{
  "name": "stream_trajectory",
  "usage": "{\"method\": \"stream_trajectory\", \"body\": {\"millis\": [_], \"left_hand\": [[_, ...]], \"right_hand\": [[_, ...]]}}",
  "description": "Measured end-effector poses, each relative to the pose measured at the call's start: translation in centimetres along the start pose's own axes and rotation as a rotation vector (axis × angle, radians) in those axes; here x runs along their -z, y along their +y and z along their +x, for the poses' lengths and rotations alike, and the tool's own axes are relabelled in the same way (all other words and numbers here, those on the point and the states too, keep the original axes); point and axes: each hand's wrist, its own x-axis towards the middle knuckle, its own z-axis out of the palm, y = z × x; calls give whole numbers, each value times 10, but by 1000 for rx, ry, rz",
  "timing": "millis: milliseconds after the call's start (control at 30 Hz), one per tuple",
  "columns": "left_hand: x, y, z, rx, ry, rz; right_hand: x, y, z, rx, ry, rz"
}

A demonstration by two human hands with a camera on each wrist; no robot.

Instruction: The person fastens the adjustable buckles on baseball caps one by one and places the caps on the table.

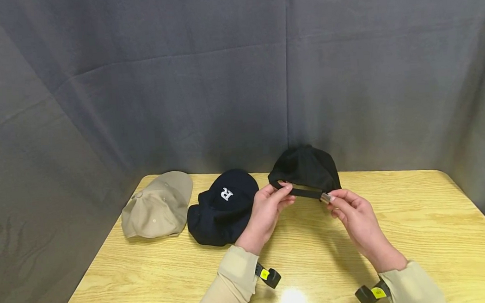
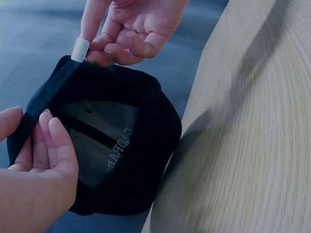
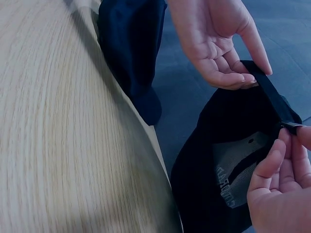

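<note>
A black cap [image 1: 306, 166] is held up by its back strap [image 1: 305, 193], with the opening above the strap facing me. My left hand [image 1: 268, 210] pinches the strap's left part between thumb and fingers. At the strap's other end, my right hand [image 1: 356, 216] grips the silver metal buckle [image 1: 326, 198]. The left wrist view looks into the cap [image 2: 165, 131], where a mesh lining [image 2: 97, 141] and pale lettering show. In the right wrist view the same strap [image 3: 272, 94] runs between both hands.
To the left lies a navy cap [image 1: 217, 222] with a white letter R, its edge close to my left wrist. Farther left is a beige cap [image 1: 156, 212]. All this is over a wooden table [image 1: 418, 233], with a grey curtain [image 1: 346, 80] behind.
</note>
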Motion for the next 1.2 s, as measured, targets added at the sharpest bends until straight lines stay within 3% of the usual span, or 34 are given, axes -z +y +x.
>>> {"method": "stream_trajectory", "body": {"millis": [233,667,833,1200], "left_hand": [[-1,0,0,1,-2,-8],[-2,0,1,41,-5,-105],[-2,-1,3,60,26,-149],[-2,-4,2,41,79,-145]], "right_hand": [[0,0,1,34,10,-28],[1,0,0,61,23,-40],[1,0,0,60,39,-19],[1,0,-1,91,36,-13]]}}
